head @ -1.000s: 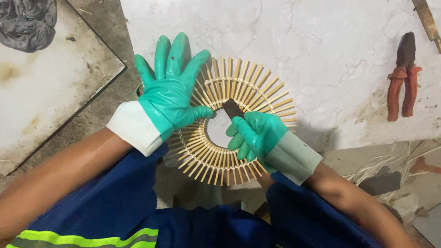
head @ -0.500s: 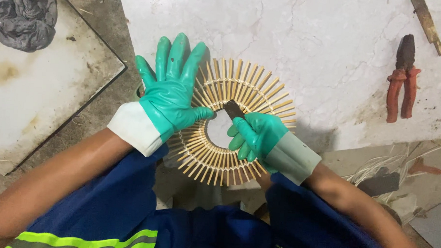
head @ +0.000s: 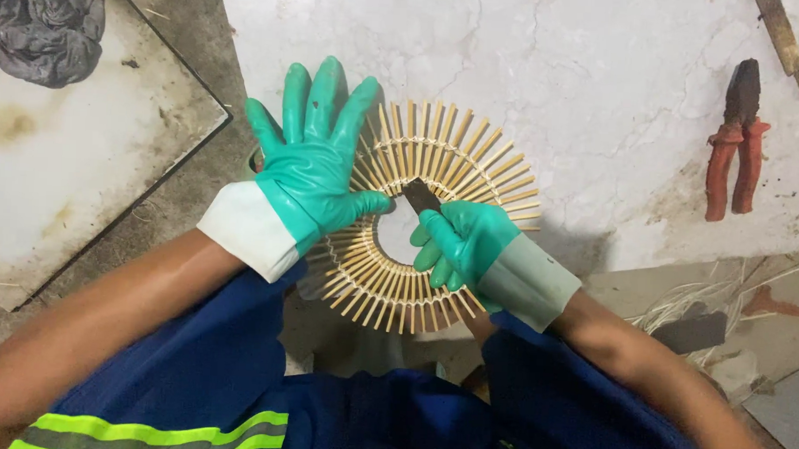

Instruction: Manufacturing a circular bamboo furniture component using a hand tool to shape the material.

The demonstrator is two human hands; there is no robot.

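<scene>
1. Little has moved since the earlier frames: both gloved hands sit where they were on the ring, the left thumb only a touch nearer the dark blade.
2. Round ring of bamboo slats (head: 434,239), slats fanning out like spokes around an open centre, thin binding lines running across them. It is held up in front of the person's body, over the near edge of the pale worktop (head: 599,99).
3. Left hand (head: 317,173) in a green glove with a white cuff: palm flat against the ring's left side, four fingers spread and pointing far, thumb pressed along the inner rim. Grip is apart, pressing rather than closing.
4. Right hand (head: 461,244) in a green glove with a grey cuff: fingers curled together, grip clamped on a small dark blade (head: 418,195) whose tip pokes out at the ring's inner rim, far side of the opening. Handle is hidden inside the fist.
5. Blue work clothing with a yellow-green reflective stripe fills the near edge of the view.
6. Far right on the worktop: red-handled pliers (head: 737,139), lying shut; beyond them a wooden-handled tool (head: 785,43), partly cut off by the frame.
7. Left: a stained white slab (head: 65,169) with a crumpled grey rag (head: 44,13) on its far corner.
8. Near right: loose pale fibre strands (head: 707,302) on the floor.
</scene>
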